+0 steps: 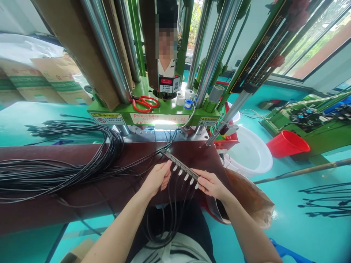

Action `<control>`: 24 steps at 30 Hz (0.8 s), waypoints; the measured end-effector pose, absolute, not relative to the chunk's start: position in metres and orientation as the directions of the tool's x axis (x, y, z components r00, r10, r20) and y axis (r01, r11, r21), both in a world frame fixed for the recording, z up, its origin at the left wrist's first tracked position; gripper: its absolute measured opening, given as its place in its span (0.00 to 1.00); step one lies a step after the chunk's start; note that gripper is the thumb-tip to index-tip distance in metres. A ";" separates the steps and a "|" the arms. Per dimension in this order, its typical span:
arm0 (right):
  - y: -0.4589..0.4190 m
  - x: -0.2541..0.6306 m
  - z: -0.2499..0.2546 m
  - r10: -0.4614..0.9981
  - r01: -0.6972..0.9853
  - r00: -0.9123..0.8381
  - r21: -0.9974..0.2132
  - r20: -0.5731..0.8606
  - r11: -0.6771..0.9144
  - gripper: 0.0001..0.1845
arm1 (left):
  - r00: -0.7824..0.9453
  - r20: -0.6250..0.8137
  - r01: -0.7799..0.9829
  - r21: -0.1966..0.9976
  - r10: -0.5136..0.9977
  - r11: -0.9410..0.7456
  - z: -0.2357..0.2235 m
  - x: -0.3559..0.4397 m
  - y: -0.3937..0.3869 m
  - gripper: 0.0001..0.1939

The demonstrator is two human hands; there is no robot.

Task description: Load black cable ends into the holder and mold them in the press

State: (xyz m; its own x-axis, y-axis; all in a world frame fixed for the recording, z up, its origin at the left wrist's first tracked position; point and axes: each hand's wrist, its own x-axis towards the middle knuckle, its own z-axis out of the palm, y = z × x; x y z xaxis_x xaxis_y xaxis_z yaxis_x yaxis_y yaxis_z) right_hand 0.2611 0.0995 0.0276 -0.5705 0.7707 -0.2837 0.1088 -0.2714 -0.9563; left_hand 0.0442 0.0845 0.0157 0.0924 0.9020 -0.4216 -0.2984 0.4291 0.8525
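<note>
Head view: metal bar (183,168) is held over the right part of the desk (192,151), slanted, one end toward the far edge, the other toward the near right corner. Left hand (159,177) pinches at its near long side; can't tell if a plug is also in that grip. Right hand (210,184) has its grip clamped on the right end, thumb and fingers on it. White plugs (185,176) stick out in a row along the near side, between the hands. Black cables (171,215) hang below the bar and loop past the desk's near edge over the person's lap.

Thick cable bundle (109,146) lies across the desk's left side, overhanging the far edge. Green press (109,109) stands along that far edge; red-handled scissors (145,103) and a blue-and-white spool (188,103) sit on its ledge. Paper bag (246,195) is just beside the desk's right edge, white basin (251,149) beyond it, red bucket (287,143) further right.
</note>
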 end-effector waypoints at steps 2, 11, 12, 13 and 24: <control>0.100 0.261 0.029 0.770 0.112 -0.571 -0.957 -0.284 -0.269 0.29 | 0.107 -0.441 -0.286 0.845 0.891 0.453 0.014 0.043 0.085 0.24; 0.100 0.262 0.025 0.768 0.138 -0.572 -0.957 -0.288 -0.256 0.29 | 0.147 -0.442 -0.294 0.835 0.885 0.466 0.016 0.039 0.085 0.25; 0.100 0.262 0.024 0.766 0.139 -0.574 -0.956 -0.289 -0.257 0.30 | 0.146 -0.442 -0.295 0.835 0.885 0.465 0.017 0.040 0.085 0.25; 0.100 0.261 0.023 0.765 0.141 -0.575 -0.956 -0.291 -0.257 0.30 | 0.141 -0.442 -0.295 0.835 0.886 0.464 0.018 0.040 0.085 0.25; 0.102 0.258 0.031 0.699 0.234 -0.653 -0.955 -0.292 -0.181 0.30 | 0.076 -0.416 -0.266 0.867 0.906 0.421 0.013 0.041 0.083 0.24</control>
State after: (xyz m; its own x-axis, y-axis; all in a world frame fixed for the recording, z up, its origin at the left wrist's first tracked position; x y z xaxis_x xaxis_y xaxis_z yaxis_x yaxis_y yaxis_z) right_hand 0.2577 0.1020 0.0312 -0.6525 0.6991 -0.2924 0.2343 -0.1808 -0.9552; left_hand 0.0414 0.0828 0.0135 0.0763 0.9060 -0.4163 -0.2657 0.4209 0.8673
